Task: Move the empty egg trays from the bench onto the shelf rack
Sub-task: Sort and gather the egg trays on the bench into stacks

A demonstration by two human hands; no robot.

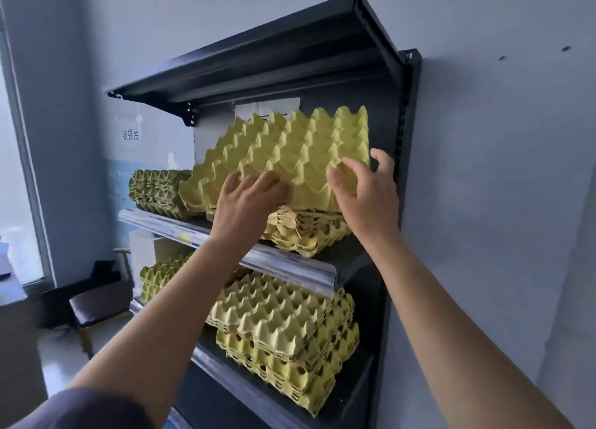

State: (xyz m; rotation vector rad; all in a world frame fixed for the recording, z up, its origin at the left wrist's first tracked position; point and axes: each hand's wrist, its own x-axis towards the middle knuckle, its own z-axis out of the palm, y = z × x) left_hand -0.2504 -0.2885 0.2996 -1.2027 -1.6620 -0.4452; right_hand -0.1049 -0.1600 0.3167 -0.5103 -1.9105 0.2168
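A yellow egg tray (283,151) tilts up over a stack of trays (306,232) on the middle shelf (290,264) of the dark shelf rack (400,170). My left hand (248,199) grips its front edge near the middle, fingers curled onto the cups. At the tray's right front corner, my right hand (364,187) holds on with the thumb behind the edge. The tray's front edge rests on the stack while its far edge is raised toward the rack's back panel.
Another tray stack (158,191) sits at the left of the same shelf. The shelf below holds a tall stack (290,332) and a smaller one (161,274). The top shelf (258,61) overhangs closely. A stool (96,306) stands on the floor at left.
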